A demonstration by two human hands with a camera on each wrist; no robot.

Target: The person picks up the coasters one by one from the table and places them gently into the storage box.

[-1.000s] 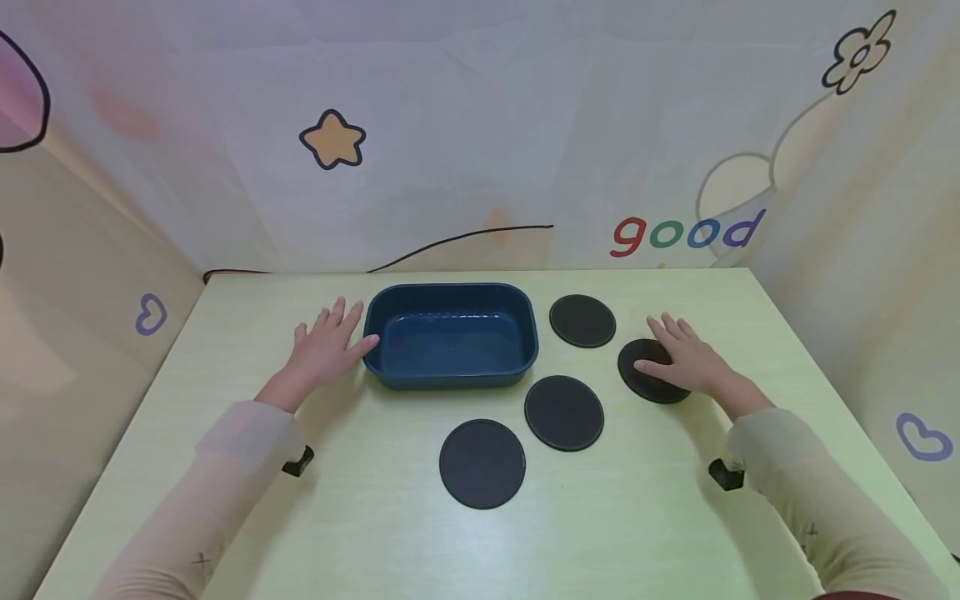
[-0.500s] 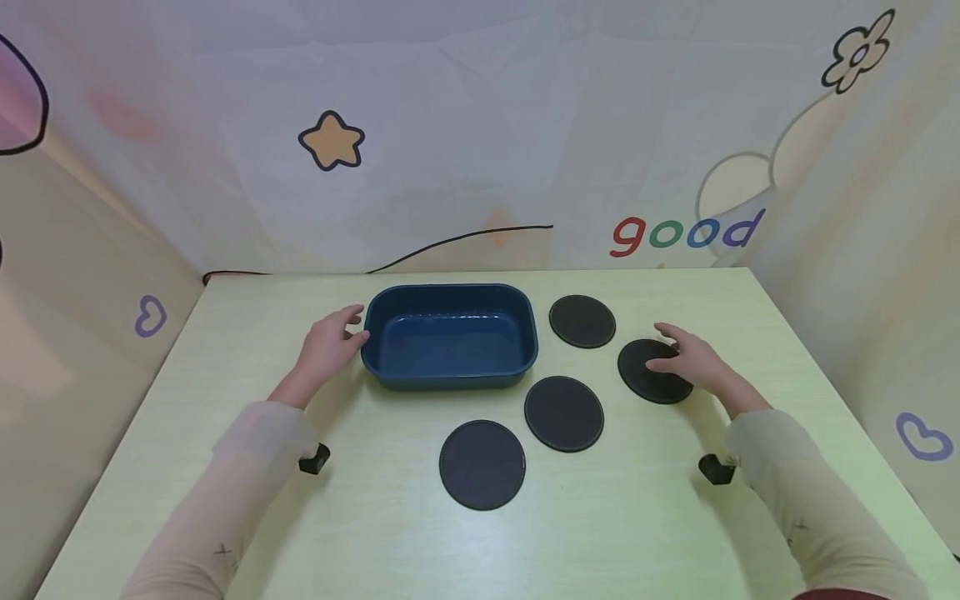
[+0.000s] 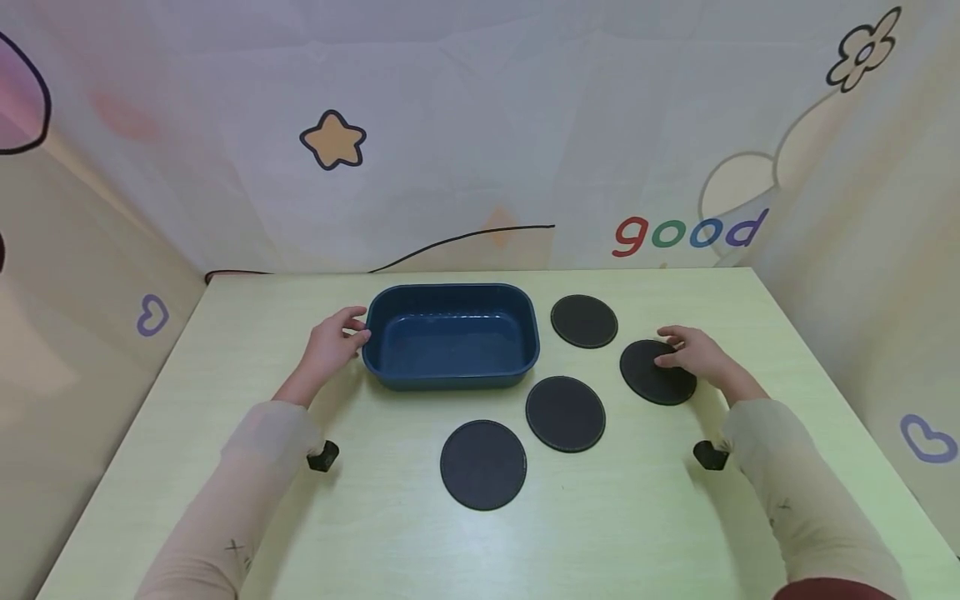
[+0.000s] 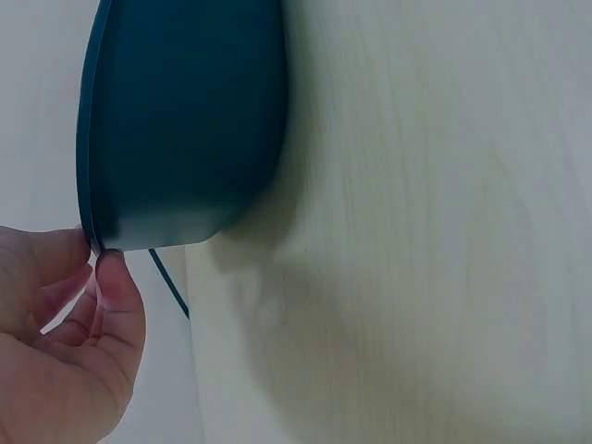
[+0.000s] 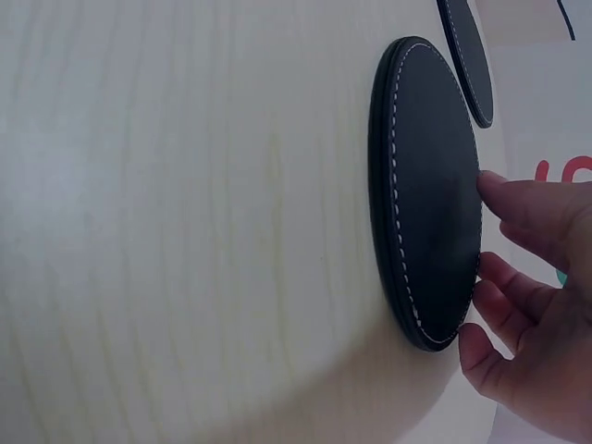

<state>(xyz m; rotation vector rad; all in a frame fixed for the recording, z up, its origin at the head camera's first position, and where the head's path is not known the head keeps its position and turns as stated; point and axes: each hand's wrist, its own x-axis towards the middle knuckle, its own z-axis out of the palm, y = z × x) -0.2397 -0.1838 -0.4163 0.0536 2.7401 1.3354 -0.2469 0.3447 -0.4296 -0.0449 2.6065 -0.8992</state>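
Note:
A deep blue rectangular dish point(image 3: 452, 383) stands at the back of the table. My left hand point(image 3: 330, 346) pinches its left rim; the left wrist view shows the thumb and a finger point(image 4: 118, 282) meeting at the rim. Several round black coasters lie flat to the right and front of the dish. Over the rightmost stitched coaster point(image 5: 430, 194) my right hand point(image 3: 697, 352) hovers low, thumb above its surface and fingers loosely bent near its far edge. Whether the fingertips touch it, I cannot tell.
One coaster point(image 3: 584, 322) lies right of the dish, another point(image 3: 565, 414) off its front right corner, and a third point(image 3: 483, 465) nearer the front. A pale wood table point(image 3: 360, 533) carries everything. A printed curtain point(image 3: 465, 125) rises behind its back edge.
My left hand's spread fingers have closed onto the dish's rim. The right hand's fingers have bent and drawn slightly back to the right over the coaster. Dish and coasters have stayed put.

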